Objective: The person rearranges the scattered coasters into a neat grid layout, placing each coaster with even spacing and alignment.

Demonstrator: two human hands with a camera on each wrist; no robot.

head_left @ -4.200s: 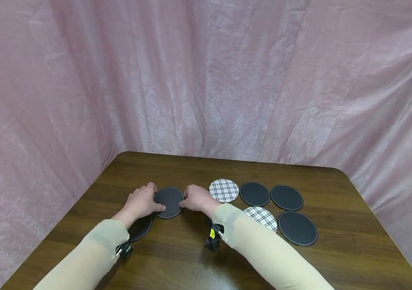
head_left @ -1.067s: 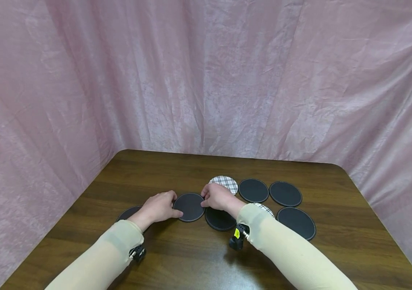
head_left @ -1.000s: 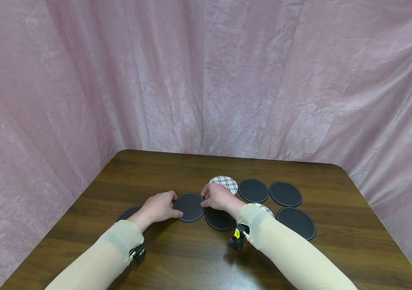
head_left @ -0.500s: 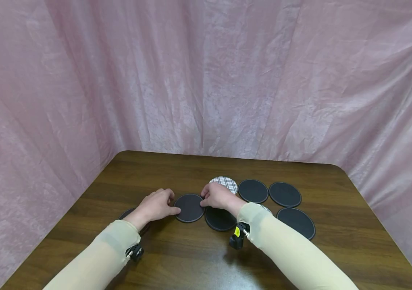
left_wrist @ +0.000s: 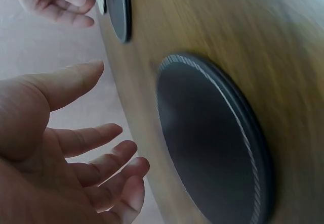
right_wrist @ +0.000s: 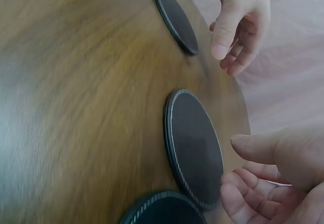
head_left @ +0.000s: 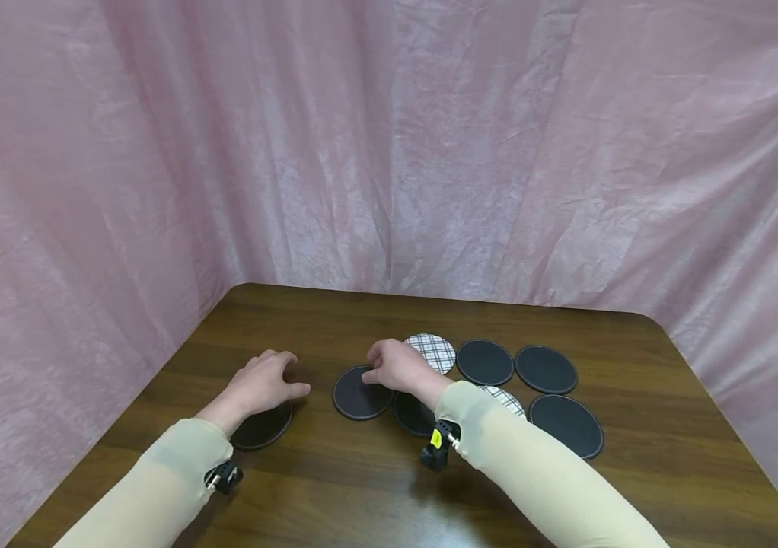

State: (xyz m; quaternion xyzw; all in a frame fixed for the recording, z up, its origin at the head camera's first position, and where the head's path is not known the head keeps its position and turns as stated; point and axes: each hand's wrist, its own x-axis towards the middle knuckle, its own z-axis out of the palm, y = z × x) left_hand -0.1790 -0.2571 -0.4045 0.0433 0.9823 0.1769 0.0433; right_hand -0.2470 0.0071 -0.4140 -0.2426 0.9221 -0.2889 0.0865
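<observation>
Above the leftmost black round coaster, my left hand hovers with loosely spread fingers and holds nothing. The left wrist view shows a gap between that hand and the coaster's stitched rim. My right hand is over the right side of the middle black coaster. In the right wrist view its thumb and relaxed fingers stand just off the coaster, gripping nothing. Another black coaster lies against the middle one, partly hidden under my right hand.
Two plaid white coasters and several black coasters lie close together in rows on the right, partly covered by my right forearm. The wooden table ends at pink curtains behind and beside it.
Earlier, both hands held the middle coaster and it slid right, up against the black coaster beside it. Now my left hand has let go and moved left; my right fingers have come off its edge.
</observation>
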